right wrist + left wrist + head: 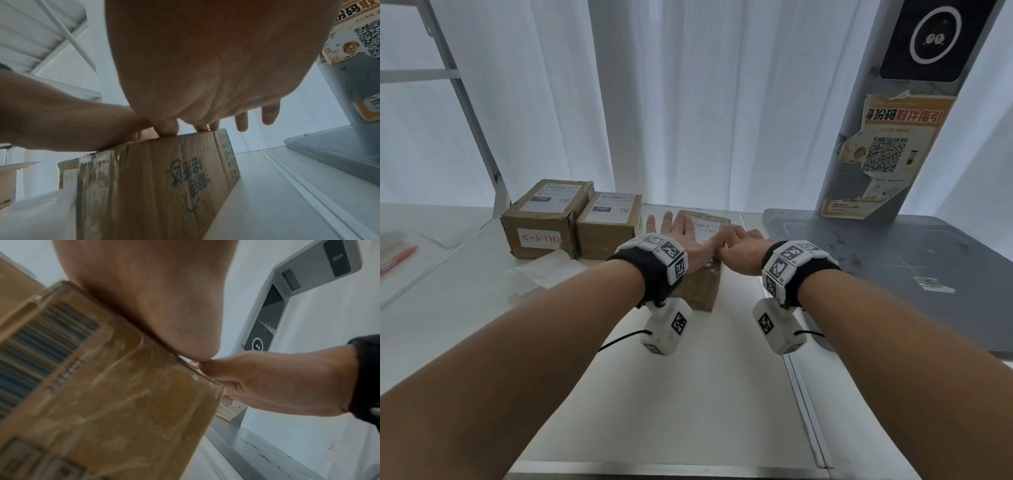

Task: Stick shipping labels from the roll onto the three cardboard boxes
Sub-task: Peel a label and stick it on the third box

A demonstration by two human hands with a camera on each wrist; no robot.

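Three brown cardboard boxes stand on the white table. The big box and the smaller box at the back left each carry a white shipping label on top. The third box sits in the middle under both hands, with a white label on its top. My left hand lies flat on that top, fingers straight. My right hand presses its fingertips on the label beside the left thumb. The wrist views show the third box from below the palms. No label roll is in view.
A grey scanner base plate lies at the right, and its post bears an orange poster. Translucent backing paper lies left of the third box. A red pen rests at the far left. A metal frame stands behind.
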